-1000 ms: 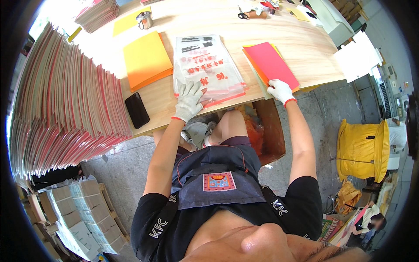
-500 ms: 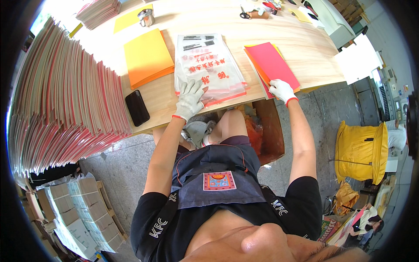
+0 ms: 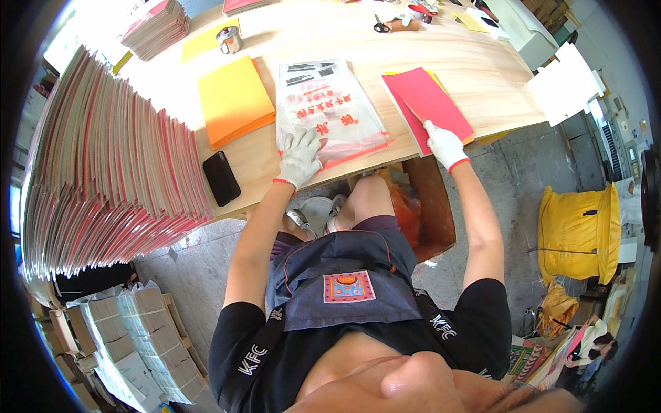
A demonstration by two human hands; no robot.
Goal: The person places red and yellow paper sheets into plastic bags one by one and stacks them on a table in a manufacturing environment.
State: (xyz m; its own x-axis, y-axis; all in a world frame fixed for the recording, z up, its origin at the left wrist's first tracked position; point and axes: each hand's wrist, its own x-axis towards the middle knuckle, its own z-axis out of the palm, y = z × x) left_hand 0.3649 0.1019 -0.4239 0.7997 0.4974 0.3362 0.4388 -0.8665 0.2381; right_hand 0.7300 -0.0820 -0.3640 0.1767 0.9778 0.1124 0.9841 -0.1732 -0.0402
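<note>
My left hand (image 3: 300,158), in a white knit glove with a red cuff, lies with fingers spread on the near left corner of a stack of clear plastic bags (image 3: 358,141) with red print. To the right, my gloved right hand (image 3: 446,146) has its fingers closed at the near edge of a red paper sheet (image 3: 430,96). This sheet tops a pile with more red paper at its left side and yellow and orange edges showing. My right fingertips are partly hidden. Left of the bags lies a stack of orange sheets (image 3: 234,100).
A tall, leaning stack of red-edged sheets (image 3: 117,158) fills the left side. A black phone (image 3: 221,177) lies by the front edge of the wooden table (image 3: 310,45). Farther back are a metal cup (image 3: 229,40) and black-handled scissors (image 3: 381,26). A brown box (image 3: 434,206) stands below.
My right fingers have shifted slightly at the pile's near edge. The orange strip at its left side has given way to red paper. My left hand stays on the bags.
</note>
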